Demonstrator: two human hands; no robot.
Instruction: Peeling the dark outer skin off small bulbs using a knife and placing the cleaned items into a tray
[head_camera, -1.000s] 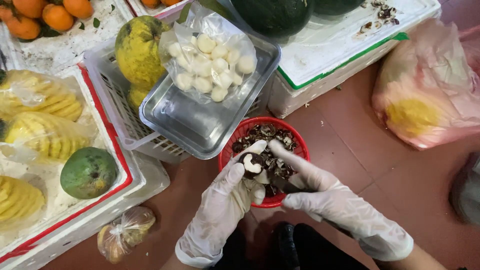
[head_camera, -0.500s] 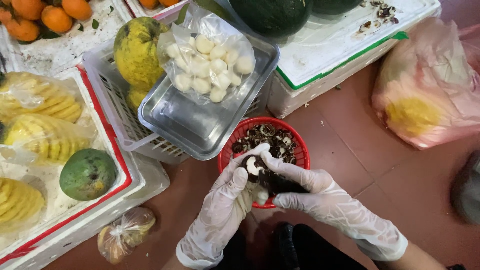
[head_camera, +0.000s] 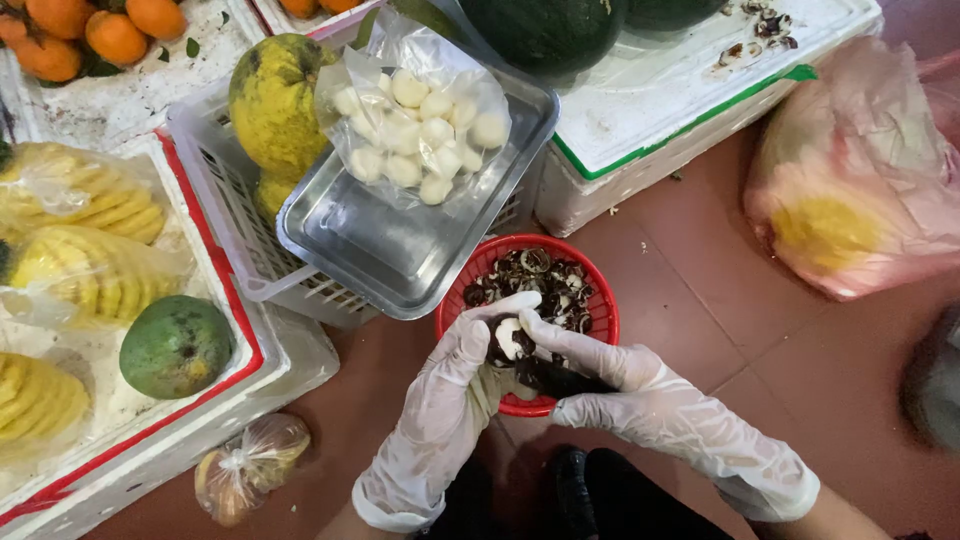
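Peeling going on right over the red basket (head_camera: 598, 300), which sits on the tiled floor just in front of the metal tray (head_camera: 390, 250). Left hand (head_camera: 455, 385), gloved, curled tight around a small dark nut (head_camera: 508, 338) with a white patch already showing; thumb and fingertips pinched shut on it. Right hand (head_camera: 625, 400), also gloved, closed around a dark knife handle (head_camera: 555, 378), index finger stretched forward along the top toward the nut. Blade itself hard to make out, hidden between the hands.

Biggest risk, probably: a slip of the edge into the left thumb, since that thumb sits right beside the cut and thin gloves give no real protection. Wet, slick glove on a round nut could also let it pop loose and drop among the dark shells in the basket. Finished white pieces in the clear bag (head_camera: 420, 120) on the tray, well apart from the hands, so no mixing there yet.
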